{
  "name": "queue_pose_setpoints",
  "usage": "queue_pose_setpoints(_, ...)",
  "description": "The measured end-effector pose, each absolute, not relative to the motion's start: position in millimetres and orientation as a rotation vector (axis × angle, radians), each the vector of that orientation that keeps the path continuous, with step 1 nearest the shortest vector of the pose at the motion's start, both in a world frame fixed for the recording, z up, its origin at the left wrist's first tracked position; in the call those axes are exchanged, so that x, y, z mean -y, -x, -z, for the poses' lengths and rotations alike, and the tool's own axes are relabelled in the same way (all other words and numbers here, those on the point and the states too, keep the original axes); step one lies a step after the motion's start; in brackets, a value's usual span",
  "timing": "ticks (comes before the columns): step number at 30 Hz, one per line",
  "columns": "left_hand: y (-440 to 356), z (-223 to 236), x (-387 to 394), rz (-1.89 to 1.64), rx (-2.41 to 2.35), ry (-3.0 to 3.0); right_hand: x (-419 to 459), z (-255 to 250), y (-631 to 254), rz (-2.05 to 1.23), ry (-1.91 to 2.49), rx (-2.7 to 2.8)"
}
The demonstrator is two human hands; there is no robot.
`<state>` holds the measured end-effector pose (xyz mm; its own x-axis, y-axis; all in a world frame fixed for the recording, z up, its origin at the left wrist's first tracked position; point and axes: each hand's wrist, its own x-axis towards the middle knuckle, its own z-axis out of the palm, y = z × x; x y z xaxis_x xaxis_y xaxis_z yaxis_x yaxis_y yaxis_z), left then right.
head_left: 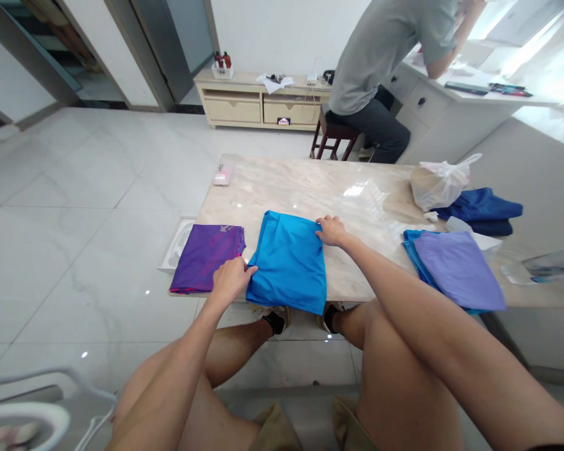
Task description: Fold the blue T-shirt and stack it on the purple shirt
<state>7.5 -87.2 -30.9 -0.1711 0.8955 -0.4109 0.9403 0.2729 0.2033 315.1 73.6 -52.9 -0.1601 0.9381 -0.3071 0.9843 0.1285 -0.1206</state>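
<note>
1. The table top first: a glossy, marble-look slab (305, 188) in pale cream, with window glare on it, is seen from above.
2. A folded bright blue cloth (289, 263) is laid at the near edge, mid-table.
3. The left hand (229, 280) is placed on that cloth's left edge, and the right hand (333, 230) on its top right corner. Fingers are kinda spread on the right, but whether any fabric is pinched by either hand can't be told.
4. A folded purple cloth (205, 258) is seen just left of the blue one, by the left hand, with a white tray (175, 244) poking out beside it.
5. Over on the right, a lavender cloth (458, 269) is stacked on a blue one (416, 247). A white plastic bag (439, 183) and a dark blue cloth (482, 210) are placed beyond them.
6. As for the room, polished white floor tiles (66, 175) are seen all round, plus a low cream cabinet (258, 103) against the far wall. A co-worker (371, 62) is seated on a dark wooden stool (334, 134), leaning at a white counter (432, 100).
</note>
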Motion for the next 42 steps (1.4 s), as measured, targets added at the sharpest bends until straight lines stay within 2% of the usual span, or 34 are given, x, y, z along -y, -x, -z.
queue_pose_setpoints(12, -40, 17, 95, 0.201, -2.025, -1.774, -72, 25, -290, 0.489, -2.301, -2.246)
queue_pose_setpoints(19, -42, 17, 90, 0.019, -2.080, -1.892, -54, 9, -286, 0.507, -1.998, -2.238)
queue_pose_setpoints(25, -50, 27, 77, 0.008, -2.012, -1.913, -44, 15, -317, 0.536, -2.031, -2.144)
queue_pose_setpoints(27, -52, 31, 72, 0.021, -2.019, -1.887, -41, 18, -327, 0.689, -2.062, -2.108)
queue_pose_setpoints(31, -53, 33, 61, -0.032, -1.904, -1.801, -32, 22, -341, 1.198, -2.038, -1.943)
queue_pose_setpoints(38, -49, 40, 31, -0.293, -2.070, -1.435, -16, 35, -353, 1.605, -2.158, -1.766)
queue_pose_setpoints(42, -56, 47, 21, -0.350, -1.905, -1.011, -11, 42, -351, 1.779, -2.190, -1.667)
